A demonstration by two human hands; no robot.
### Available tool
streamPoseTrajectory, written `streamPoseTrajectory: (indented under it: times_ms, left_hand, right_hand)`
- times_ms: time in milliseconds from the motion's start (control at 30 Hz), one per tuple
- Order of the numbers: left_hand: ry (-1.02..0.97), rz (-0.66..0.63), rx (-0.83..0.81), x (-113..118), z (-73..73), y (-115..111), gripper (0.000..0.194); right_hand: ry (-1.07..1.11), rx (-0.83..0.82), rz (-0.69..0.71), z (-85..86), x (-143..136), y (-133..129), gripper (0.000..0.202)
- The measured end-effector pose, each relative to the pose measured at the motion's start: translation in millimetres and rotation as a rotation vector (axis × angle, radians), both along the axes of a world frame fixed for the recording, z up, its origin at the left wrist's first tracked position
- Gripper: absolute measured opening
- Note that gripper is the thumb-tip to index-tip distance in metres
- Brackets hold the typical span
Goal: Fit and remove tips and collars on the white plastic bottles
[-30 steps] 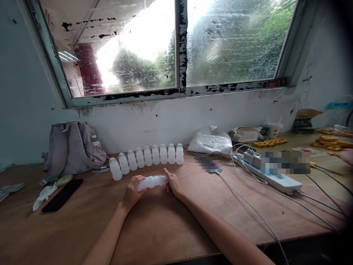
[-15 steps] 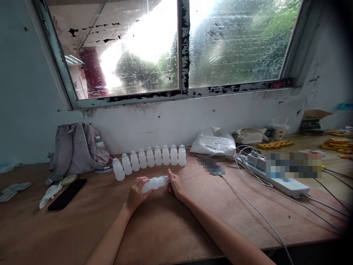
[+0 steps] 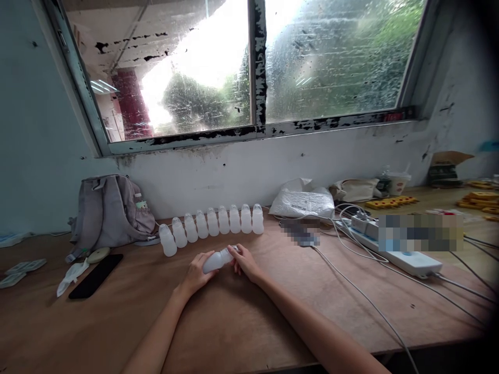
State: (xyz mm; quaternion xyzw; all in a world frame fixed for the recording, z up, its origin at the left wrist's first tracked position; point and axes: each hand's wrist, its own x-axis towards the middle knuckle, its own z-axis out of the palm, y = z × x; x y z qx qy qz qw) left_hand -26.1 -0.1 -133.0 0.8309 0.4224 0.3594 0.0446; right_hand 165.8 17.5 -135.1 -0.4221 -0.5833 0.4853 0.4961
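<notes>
Well, the bottle points right (slantwise).

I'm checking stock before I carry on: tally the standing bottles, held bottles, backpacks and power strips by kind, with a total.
Standing bottles: 9
Held bottle, between the left hand and right hand: 1
Backpack: 1
Power strip: 1
Total: 12
</notes>
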Motion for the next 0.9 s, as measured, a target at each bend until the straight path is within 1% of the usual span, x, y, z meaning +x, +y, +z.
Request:
streamPoseTrajectory:
  times_ms: [133, 267, 333, 400, 500, 567, 667, 800, 900]
  left_hand:
    - [0.043, 0.0, 0.043, 0.0, 0.9, -2.0, 0.047]
    - [0.055, 0.009, 0.111, -0.5, 3.2, -7.3, 0.046]
    - [0.05, 0.025, 0.143, 0.6, 4.6, -10.1, 0.045]
    - [0.045, 0.032, 0.167, 2.4, 6.5, -12.2, 0.044]
    - [0.028, 0.021, 0.192, 4.6, 10.2, -14.3, 0.043]
    - [0.024, -0.005, 0.195, 5.7, 12.3, -15.5, 0.043]
    - [0.043, -0.071, 0.166, 7.3, 14.0, -17.8, 0.044]
    - [0.064, -0.124, 0.105, 9.8, 14.8, -20.3, 0.047]
    - [0.087, -0.182, 0.104, 10.6, 14.8, -20.8, 0.049]
  right_hand:
    - [-0.021, 0.011, -0.057, -2.4, -1.6, 2.3, 0.038]
    - [-0.032, 0.027, -0.055, -1.8, -0.5, 2.6, 0.039]
    - [-0.014, 0.013, -0.031, -0.2, 1.1, 2.8, 0.04]
    - [0.034, -0.05, 0.017, 2.2, 2.7, 3.4, 0.043]
    - [0.129, -0.218, 0.109, 6.8, 5.6, 4.7, 0.055]
    - [0.194, -0.298, 0.18, 10.1, 8.2, 5.4, 0.062]
    - [0.287, -0.326, 0.285, 14.0, 13.8, 6.0, 0.067]
    - [0.37, -0.337, 0.371, 16.3, 20.7, 6.1, 0.07]
    - [0.41, -0.373, 0.449, 16.2, 22.5, 5.6, 0.07]
